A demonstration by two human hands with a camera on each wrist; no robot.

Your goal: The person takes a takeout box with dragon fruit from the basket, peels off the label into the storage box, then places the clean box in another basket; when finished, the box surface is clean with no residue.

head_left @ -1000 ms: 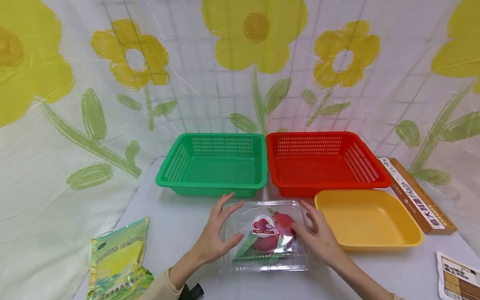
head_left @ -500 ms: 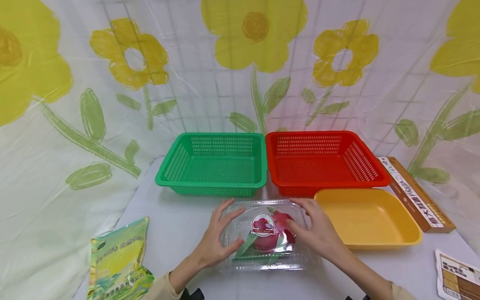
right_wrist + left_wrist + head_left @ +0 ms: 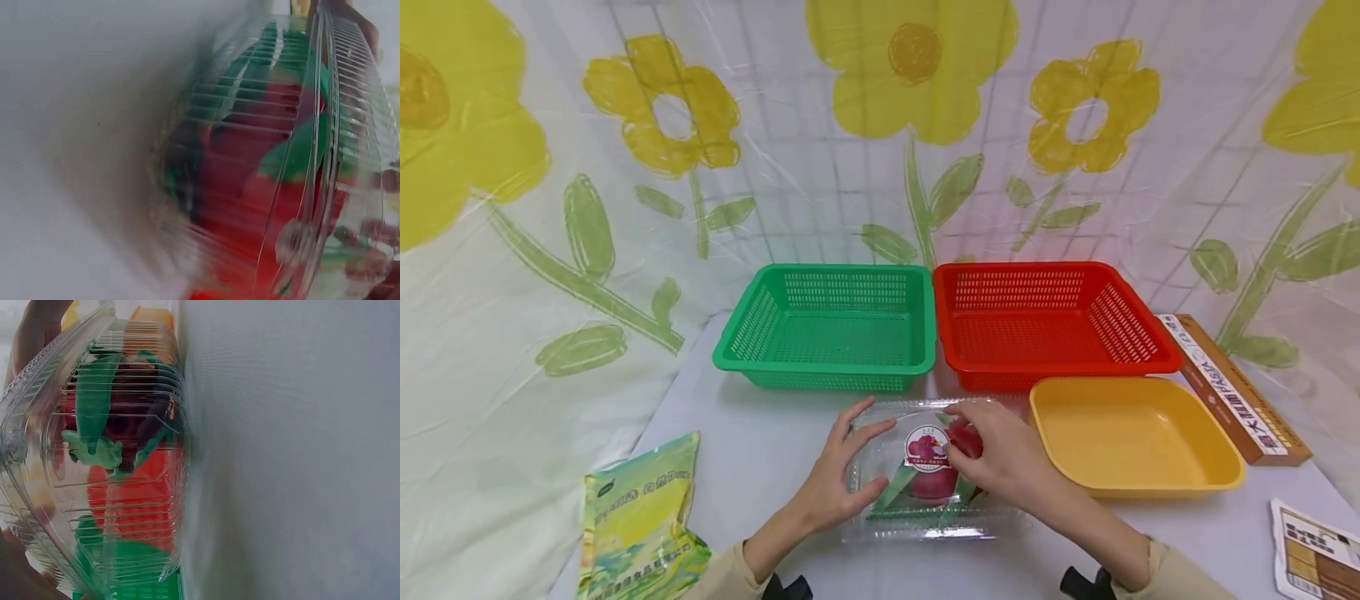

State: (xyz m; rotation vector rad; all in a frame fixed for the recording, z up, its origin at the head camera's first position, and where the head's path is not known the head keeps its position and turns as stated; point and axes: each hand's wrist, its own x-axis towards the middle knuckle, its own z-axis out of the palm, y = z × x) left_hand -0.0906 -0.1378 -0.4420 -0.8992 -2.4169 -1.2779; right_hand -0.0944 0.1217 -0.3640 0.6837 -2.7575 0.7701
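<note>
In the head view a clear plastic clamshell box (image 3: pixel 917 530) lies on the white table, a round sticker (image 3: pixel 927 448) on its lid. Inside it is a red dragon fruit (image 3: pixel 931 487) with green scales, also visible through the ribbed wall in both wrist views. My left hand (image 3: pixel 831 483) is at the box's left side, thumb and fingers spread apart. Over the right half of the lid is my right hand (image 3: pixel 1006 457), fingers bent slightly, their tips close to the sticker. Whether these tips press on the lid cannot be told.
Behind the box stand a green basket (image 3: pixel 823 368) and a red basket (image 3: pixel 1060 367). A yellow tray (image 3: pixel 1138 487) is to the right, with a long pasta box (image 3: pixel 1240 396) beyond it. A yellow-green bag (image 3: pixel 640 517) lies left, a brown-white packet (image 3: pixel 1318 550) at far right.
My right hand has moved left from the box's right edge across the lid toward the sticker. My left hand and the box stay nearly where they were.
</note>
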